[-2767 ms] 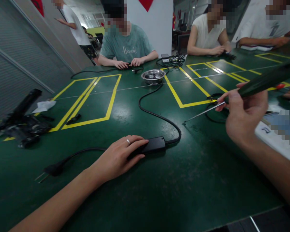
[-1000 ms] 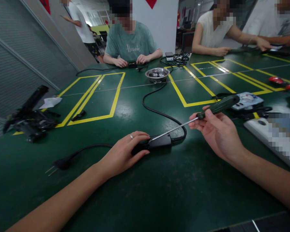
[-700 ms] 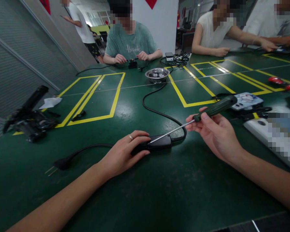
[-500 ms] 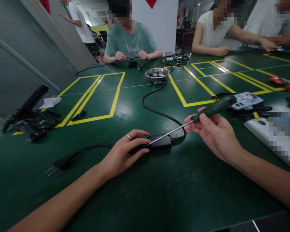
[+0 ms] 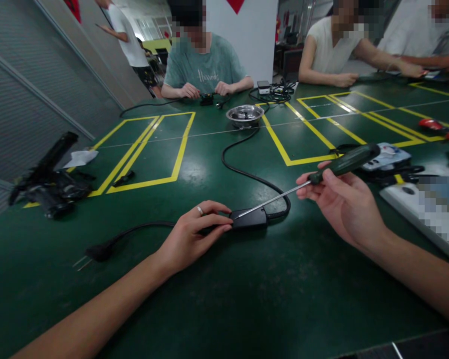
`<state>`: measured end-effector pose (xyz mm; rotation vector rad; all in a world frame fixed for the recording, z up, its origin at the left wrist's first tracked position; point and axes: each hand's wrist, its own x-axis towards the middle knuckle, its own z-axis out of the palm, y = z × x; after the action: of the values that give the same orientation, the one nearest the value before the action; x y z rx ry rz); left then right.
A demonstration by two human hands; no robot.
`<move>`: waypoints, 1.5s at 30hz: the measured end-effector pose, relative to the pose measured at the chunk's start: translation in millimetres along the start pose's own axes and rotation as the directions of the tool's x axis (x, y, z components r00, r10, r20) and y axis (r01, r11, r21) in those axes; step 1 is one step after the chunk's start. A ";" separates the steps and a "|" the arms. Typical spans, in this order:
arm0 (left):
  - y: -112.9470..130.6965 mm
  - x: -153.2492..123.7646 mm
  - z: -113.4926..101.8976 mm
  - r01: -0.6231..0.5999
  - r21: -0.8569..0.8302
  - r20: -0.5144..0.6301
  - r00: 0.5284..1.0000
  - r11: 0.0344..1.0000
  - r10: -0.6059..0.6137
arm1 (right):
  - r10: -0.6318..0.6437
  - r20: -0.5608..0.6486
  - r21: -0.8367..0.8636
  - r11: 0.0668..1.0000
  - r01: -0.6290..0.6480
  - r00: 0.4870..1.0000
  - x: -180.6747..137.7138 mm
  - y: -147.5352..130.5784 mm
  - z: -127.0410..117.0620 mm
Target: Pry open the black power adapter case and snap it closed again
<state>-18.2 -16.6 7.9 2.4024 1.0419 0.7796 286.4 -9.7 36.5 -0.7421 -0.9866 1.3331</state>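
A black power adapter (image 5: 251,219) lies on the green table in front of me, a cord leaving each end. My left hand (image 5: 198,227), with a ring on one finger, grips its left end between thumb and fingers. In my right hand (image 5: 340,197) is a screwdriver (image 5: 346,163) with a dark green handle, tilted down to the left. Its thin metal shaft passes over the adapter, and the tip is at or just above the top face; contact is unclear. The two-pin plug (image 5: 97,253) rests on the table left of my hand.
A metal bowl (image 5: 244,114) holding small dark parts stands beyond the cord. Black gear (image 5: 56,184) sits at left. To the right are a phone (image 5: 391,154) and a white device (image 5: 419,209). Co-workers (image 5: 207,65) sit across the yellow-taped table (image 5: 194,309).
My right hand has drawn the screwdriver back to the right, so its tip has moved from beside my left fingertips onto the adapter's top. My left hand stays on the adapter.
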 end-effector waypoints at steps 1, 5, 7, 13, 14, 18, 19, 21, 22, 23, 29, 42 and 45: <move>-0.6 0.1 0.2 0.000 0.002 0.001 1.000 1.000 0.000 | -0.007 -0.003 0.001 1.000 0.007 1.000 0.1 0.1 0.0; 1.1 3.5 1.0 0.009 -0.012 0.007 1.000 1.000 -0.009 | -0.018 0.003 0.005 1.000 0.018 1.000 -0.6 1.2 -0.1; 4.1 6.3 1.0 0.042 -0.034 0.018 0.999 0.999 -0.041 | -0.016 0.006 0.005 1.000 0.016 1.000 -0.7 1.3 -0.5; 9.4 9.6 1.1 0.156 -0.079 0.042 0.987 0.985 -0.153 | -0.020 0.008 0.004 1.000 0.020 1.000 -0.4 0.3 -1.0; 9.3 9.5 1.2 0.163 -0.082 0.040 0.986 0.983 -0.160 | -0.019 0.006 0.004 1.000 0.019 1.000 -0.4 0.3 -0.9; 8.0 8.7 1.3 0.165 -0.096 0.043 0.986 0.982 -0.161 | -0.014 -0.002 -0.001 1.000 0.014 1.000 -0.4 1.1 -1.1; 7.6 8.3 1.4 0.164 -0.100 0.044 0.986 0.981 -0.160 | -0.014 0.000 -0.002 1.000 0.014 1.000 -0.3 1.3 -1.2; 6.8 7.2 1.6 0.165 -0.111 0.051 0.986 0.980 -0.160 | -0.019 0.004 -0.004 1.000 0.019 1.000 -0.1 1.5 -1.2; 6.5 6.6 1.8 0.168 -0.116 0.059 0.985 0.979 -0.162 | -0.022 0.004 -0.005 1.000 0.022 1.000 -0.2 1.5 -0.9; 6.3 5.9 2.1 0.171 -0.121 0.068 0.984 0.978 -0.164 | -0.024 0.005 -0.008 1.000 0.024 1.000 -0.4 1.4 -0.4; 6.0 4.5 2.7 0.119 -0.131 0.063 0.992 0.984 -0.111 | -0.051 0.059 -0.031 0.998 0.053 0.997 -5.4 0.2 4.7; 6.2 6.0 -0.1 0.094 -0.118 0.038 0.995 0.989 -0.090 | -0.054 0.039 -0.037 0.998 0.056 0.998 -4.3 0.4 4.6; 6.6 6.0 -1.5 0.099 -0.117 0.047 0.994 0.988 -0.094 | -0.053 0.036 -0.043 0.998 0.055 0.998 -4.2 -0.1 3.6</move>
<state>-12.3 -16.1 14.7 2.2406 1.0565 0.7342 283.4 -14.2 37.5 -0.7227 -1.0598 1.2846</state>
